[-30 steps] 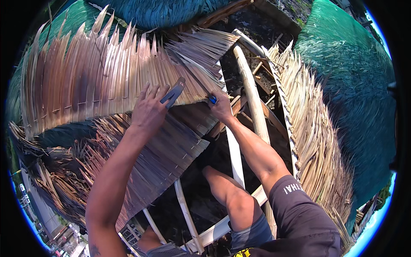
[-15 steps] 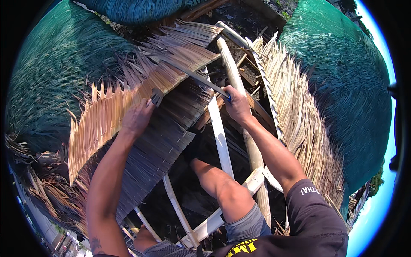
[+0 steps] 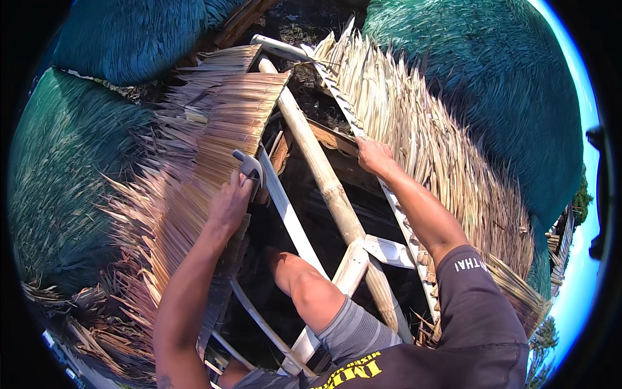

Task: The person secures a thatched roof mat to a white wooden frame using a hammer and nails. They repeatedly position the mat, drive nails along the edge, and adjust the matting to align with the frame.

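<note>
My left hand [image 3: 231, 202] grips a claw hammer [image 3: 251, 167] close under its grey metal head, beside the inner edge of the brown thatch panel [image 3: 220, 123]. The rest of the hammer is hidden by the hand. To the right, my right hand [image 3: 376, 157] is closed against the pale batten [image 3: 342, 100] that edges the dry straw-coloured thatch [image 3: 414, 110]. What it holds is hidden. Between my hands a bare round pole [image 3: 317, 172] runs down the frame, with a flat pale slat [image 3: 291, 217] to its left.
My bent leg [image 3: 308, 295] stands in the gap of the frame. A crosspiece [image 3: 350, 266] meets the pole below my hands. Dark openings lie between the poles. Green-netted thatch roofs [image 3: 71, 168] rise on both sides, with another at the top left.
My view has turned, shifting the frame leftward in the picture. My right hand has moved to the right-hand batten; the long thin grey strip it held no longer shows. The hammer stays in my left hand.
</note>
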Demonstrator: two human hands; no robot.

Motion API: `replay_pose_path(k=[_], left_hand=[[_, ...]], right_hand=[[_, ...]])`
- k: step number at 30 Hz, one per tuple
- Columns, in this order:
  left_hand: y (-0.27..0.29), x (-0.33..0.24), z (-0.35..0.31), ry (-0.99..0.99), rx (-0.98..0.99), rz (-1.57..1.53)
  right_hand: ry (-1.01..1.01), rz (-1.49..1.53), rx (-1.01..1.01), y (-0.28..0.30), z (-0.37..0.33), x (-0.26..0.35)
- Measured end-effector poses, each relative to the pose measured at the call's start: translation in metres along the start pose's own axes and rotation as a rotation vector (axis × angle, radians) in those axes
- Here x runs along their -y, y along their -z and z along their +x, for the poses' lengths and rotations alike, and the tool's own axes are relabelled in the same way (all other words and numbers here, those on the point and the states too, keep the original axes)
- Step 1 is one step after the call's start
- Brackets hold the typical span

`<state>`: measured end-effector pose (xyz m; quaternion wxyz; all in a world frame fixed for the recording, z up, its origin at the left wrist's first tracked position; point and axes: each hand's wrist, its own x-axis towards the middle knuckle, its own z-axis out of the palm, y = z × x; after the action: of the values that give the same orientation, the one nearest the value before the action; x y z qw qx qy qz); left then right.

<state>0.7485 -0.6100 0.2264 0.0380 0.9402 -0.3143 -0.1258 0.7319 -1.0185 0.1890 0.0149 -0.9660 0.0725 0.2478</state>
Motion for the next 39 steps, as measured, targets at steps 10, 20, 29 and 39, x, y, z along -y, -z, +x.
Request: replay_pose_path(k=[10,20,29,39], left_hand=[[0.005,-0.012,-0.001,0.147,0.026,-0.076],[-0.041,-0.033,-0.047,0.215,0.088,-0.217],[-0.115,-0.023,-0.071,0.343,-0.056,-0.613],[-0.126,-0.016,-0.096,0.431,-0.424,-1.047]], right_hand=[[0.057,-0.088,-0.064,-0.03,0.052,-0.004],[-0.021,-0.271,-0.227,-0.052,0.05,0.015],[-0.011,-0.409,-0.217,-0.027,0.026,0.018],[-0.098,1.254,0.655,-0.077,-0.061,0.257]])
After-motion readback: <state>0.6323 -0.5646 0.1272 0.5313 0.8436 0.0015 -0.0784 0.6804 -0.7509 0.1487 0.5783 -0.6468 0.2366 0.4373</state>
